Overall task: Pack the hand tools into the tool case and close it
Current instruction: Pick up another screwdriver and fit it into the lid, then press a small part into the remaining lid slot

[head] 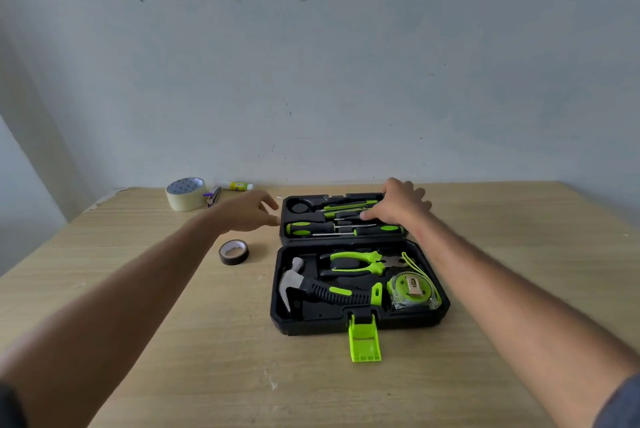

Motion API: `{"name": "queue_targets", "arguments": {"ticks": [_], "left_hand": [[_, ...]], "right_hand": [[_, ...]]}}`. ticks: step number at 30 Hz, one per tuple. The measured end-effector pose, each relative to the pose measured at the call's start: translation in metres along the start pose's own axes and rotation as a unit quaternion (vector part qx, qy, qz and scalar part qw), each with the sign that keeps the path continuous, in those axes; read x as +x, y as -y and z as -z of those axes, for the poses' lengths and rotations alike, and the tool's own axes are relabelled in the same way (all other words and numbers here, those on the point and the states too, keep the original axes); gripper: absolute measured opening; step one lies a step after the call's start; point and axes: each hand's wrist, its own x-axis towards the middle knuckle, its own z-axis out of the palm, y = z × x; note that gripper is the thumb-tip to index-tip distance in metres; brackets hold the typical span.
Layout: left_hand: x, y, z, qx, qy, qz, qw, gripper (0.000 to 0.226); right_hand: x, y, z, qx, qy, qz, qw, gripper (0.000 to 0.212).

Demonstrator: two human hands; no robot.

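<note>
Fingers (417,193) of right hand (398,204) spread over far half of open tool case (298,318); left hand (247,214) relaxed, held beside its left edge. Case laid mid-worktop (173,341), black tape roll (234,252) near left; bare worktop right.

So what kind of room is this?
Probably a plain room at home or a small workroom: a bare painted wall, a wooden table pushed against it, and an open tool case with rolls of tape nearby.
</note>
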Motion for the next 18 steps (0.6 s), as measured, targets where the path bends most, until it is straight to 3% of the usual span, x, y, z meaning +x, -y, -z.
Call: {"name": "queue_targets", "arguments": {"ticks": [3, 7, 9, 14, 18], "left_hand": [[-0.012, 0.020, 0.014, 0.023, -0.014, -0.030, 0.999, 0.031], [-0.030, 0.047, 0.024, 0.096, 0.078, 0.027, 0.992, 0.062], [-0.036, 0.058, 0.018, 0.143, 0.087, 0.035, 0.985, 0.071], [-0.038, 0.071, 0.010, 0.113, 0.024, 0.011, 0.993, 0.056], [-0.023, 0.062, 0.008, 0.006, -0.075, -0.029, 0.997, 0.057]], "right_hand": [[-0.013, 0.031, -0.010, 0.028, 0.012, 0.075, 0.997, 0.071], [-0.026, 0.073, -0.037, 0.077, 0.042, 0.154, 0.984, 0.060], [-0.030, 0.090, -0.048, 0.084, 0.045, 0.181, 0.979, 0.058], [-0.033, 0.113, -0.064, 0.104, 0.072, 0.213, 0.969, 0.044], [-0.027, 0.112, -0.060, 0.134, 0.080, 0.239, 0.958, 0.026]]}}
